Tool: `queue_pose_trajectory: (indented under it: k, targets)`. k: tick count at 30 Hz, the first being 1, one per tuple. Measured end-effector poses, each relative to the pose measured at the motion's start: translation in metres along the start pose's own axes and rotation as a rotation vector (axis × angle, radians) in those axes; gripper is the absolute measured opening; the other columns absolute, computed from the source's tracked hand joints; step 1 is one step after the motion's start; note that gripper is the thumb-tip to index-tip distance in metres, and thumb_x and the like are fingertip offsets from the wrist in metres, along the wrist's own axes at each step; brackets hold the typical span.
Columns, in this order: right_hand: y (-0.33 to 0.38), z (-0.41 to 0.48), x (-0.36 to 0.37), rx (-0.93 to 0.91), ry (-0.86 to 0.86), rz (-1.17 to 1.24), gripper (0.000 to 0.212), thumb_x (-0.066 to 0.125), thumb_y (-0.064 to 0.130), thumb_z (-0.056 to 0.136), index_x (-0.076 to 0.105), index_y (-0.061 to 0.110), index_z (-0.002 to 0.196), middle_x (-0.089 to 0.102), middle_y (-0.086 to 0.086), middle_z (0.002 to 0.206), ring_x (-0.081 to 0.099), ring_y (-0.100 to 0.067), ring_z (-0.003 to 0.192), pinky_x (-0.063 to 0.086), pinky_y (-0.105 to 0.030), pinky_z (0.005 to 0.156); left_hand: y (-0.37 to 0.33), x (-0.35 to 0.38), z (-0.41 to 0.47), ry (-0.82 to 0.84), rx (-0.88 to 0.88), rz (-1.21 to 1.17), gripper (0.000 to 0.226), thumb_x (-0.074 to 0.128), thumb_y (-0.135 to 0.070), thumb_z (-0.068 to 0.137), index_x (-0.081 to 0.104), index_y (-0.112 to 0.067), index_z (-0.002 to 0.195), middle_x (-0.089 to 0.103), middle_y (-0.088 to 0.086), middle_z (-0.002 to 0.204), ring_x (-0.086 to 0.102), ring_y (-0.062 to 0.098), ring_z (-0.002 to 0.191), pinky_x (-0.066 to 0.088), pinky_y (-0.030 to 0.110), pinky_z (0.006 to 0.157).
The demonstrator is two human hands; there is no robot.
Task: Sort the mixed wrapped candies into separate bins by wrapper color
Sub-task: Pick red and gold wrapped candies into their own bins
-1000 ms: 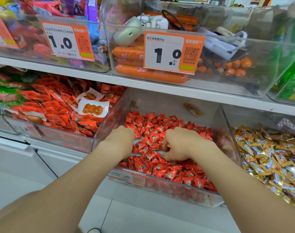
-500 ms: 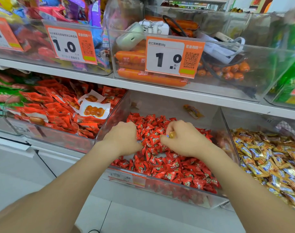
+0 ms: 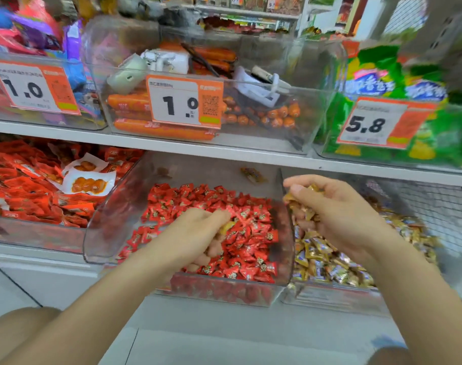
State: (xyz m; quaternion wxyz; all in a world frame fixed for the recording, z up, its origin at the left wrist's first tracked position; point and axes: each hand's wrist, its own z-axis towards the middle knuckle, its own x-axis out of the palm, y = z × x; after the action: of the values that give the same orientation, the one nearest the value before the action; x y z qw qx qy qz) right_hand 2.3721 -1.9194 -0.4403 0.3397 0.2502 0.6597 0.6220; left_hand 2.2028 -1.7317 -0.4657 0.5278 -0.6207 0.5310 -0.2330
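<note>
Right hand (image 3: 335,217): the grip is closed, the fingers curled round a small bunch of gold-wrapped candies (image 3: 299,206), with wrapper ends sticking out by the thumb. The hand hangs over the far left part of the gold bin (image 3: 330,296), just right of the clear wall that divides it from the red bin (image 3: 100,227).

Left hand (image 3: 198,233): the grip is closed as well, thumb and curled fingers pinching a single yellow-gold wrapper (image 3: 226,227); blur hides its print. This hand lies low over the middle of the red bin, among the red candies (image 3: 251,225) heaped there; whether it touches them cannot be told.

Gold heap (image 3: 327,259): fills the right-hand bin, below and near of the right hand. A stray brownish packet (image 3: 252,175) lies alone at the far end of the red bin.

Further left, a third clear bin holds orange-red snack packets (image 3: 27,185). The shelf (image 3: 224,151) above carries more clear bins: orange sausages (image 3: 161,130) behind a price tag (image 3: 183,101) reading 1.0, and, to the right, green packs (image 3: 377,69) behind a tag (image 3: 374,123) reading 5.8.
</note>
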Motion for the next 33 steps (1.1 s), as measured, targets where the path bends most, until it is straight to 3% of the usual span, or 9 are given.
queue_pose_trajectory:
  k: [4, 7, 9, 12, 18, 21, 24, 27, 33]
  targets:
    - [-0.043, 0.012, -0.074, -0.21, -0.414, -0.826, 0.018, 0.057, 0.019, 0.106, 0.07, 0.017, 0.119, 0.07, -0.008, 0.105, 0.063, -0.03, 0.099, 0.043, -0.036, 0.08, -0.032, 0.059, -0.006, 0.036, 0.217, 0.073, 0.041, 0.047, -0.046, 0.108, 0.045, -0.022, 0.074, 0.045, -0.002, 0.062, 0.031, 0.011, 0.043, 0.022, 0.025, 0.044]
    - [-0.071, 0.022, -0.11, -0.165, -0.322, -1.072, 0.027, 0.05, 0.02, 0.106, 0.064, 0.02, 0.129, 0.065, -0.014, 0.122, 0.056, -0.037, 0.12, 0.042, -0.043, 0.096, -0.066, 0.106, 0.002, -0.038, 0.485, 0.378, 0.048, 0.046, -0.048, 0.108, 0.054, -0.015, 0.073, 0.053, -0.007, 0.056, 0.048, 0.009, 0.05, 0.036, 0.031, 0.052]
    - [-0.081, 0.02, -0.123, -0.091, -0.204, -1.263, 0.029, 0.048, 0.027, 0.107, 0.064, 0.03, 0.131, 0.062, -0.004, 0.129, 0.051, -0.03, 0.129, 0.039, -0.049, 0.104, -0.084, 0.136, 0.022, -0.095, 0.566, 0.553, 0.045, 0.041, -0.047, 0.109, 0.057, -0.013, 0.083, 0.062, 0.0, 0.071, 0.061, 0.022, 0.073, 0.045, 0.037, 0.067]
    - [-0.079, 0.008, -0.136, -0.179, -0.161, -1.138, 0.029, 0.054, 0.028, 0.105, 0.065, 0.028, 0.131, 0.068, -0.001, 0.121, 0.059, -0.028, 0.118, 0.044, -0.049, 0.103, -0.092, 0.173, 0.066, -0.147, 0.6, 0.786, 0.033, 0.037, -0.043, 0.111, 0.047, -0.013, 0.103, 0.061, 0.013, 0.1, 0.058, 0.037, 0.093, 0.045, 0.045, 0.075]
    - [-0.06, -0.006, -0.138, -0.258, -0.285, -0.931, 0.035, 0.06, 0.015, 0.097, 0.072, 0.022, 0.129, 0.072, 0.003, 0.124, 0.065, -0.014, 0.112, 0.044, -0.022, 0.096, -0.085, 0.189, 0.101, -0.144, 0.574, 1.294, 0.043, 0.049, -0.039, 0.107, 0.043, -0.015, 0.143, 0.051, 0.017, 0.136, 0.046, 0.039, 0.13, 0.039, 0.053, 0.105]
    - [-0.048, -0.01, -0.118, -0.265, -0.294, -0.881, 0.032, 0.059, 0.011, 0.096, 0.076, 0.023, 0.121, 0.077, 0.006, 0.108, 0.068, -0.006, 0.091, 0.053, -0.027, 0.091, -0.082, 0.169, 0.082, -0.315, 0.714, 1.207, 0.034, 0.049, -0.039, 0.104, 0.054, -0.02, 0.131, 0.058, 0.009, 0.126, 0.052, 0.034, 0.12, 0.042, 0.049, 0.098]
    - [-0.031, -0.014, -0.08, -0.298, -0.256, -0.799, 0.028, 0.06, 0.013, 0.096, 0.079, 0.027, 0.111, 0.076, 0.015, 0.096, 0.067, 0.004, 0.087, 0.05, -0.01, 0.081, -0.068, 0.127, 0.052, -0.478, 0.81, 0.945, 0.019, 0.046, -0.037, 0.099, 0.061, -0.025, 0.101, 0.06, -0.003, 0.097, 0.054, 0.025, 0.095, 0.047, 0.043, 0.082]
    - [-0.017, -0.017, -0.028, -0.373, -0.167, -0.749, 0.027, 0.06, 0.014, 0.096, 0.078, 0.029, 0.109, 0.075, 0.014, 0.097, 0.067, 0.0, 0.085, 0.05, -0.013, 0.082, -0.035, 0.068, 0.044, -0.561, 0.617, 0.845, 0.024, 0.042, -0.038, 0.094, 0.062, -0.024, 0.093, 0.058, -0.001, 0.09, 0.056, 0.027, 0.089, 0.049, 0.043, 0.079]
    - [-0.031, 0.022, 0.083, -0.425, 0.144, -0.957, 0.031, 0.051, 0.019, 0.092, 0.074, 0.027, 0.112, 0.075, 0.0, 0.11, 0.069, -0.024, 0.105, 0.055, -0.039, 0.095, 0.023, -0.04, 0.074, -0.44, -0.187, 0.957, 0.047, 0.055, -0.027, 0.098, 0.04, -0.002, 0.135, 0.039, 0.025, 0.14, 0.041, 0.051, 0.13, 0.04, 0.054, 0.11]
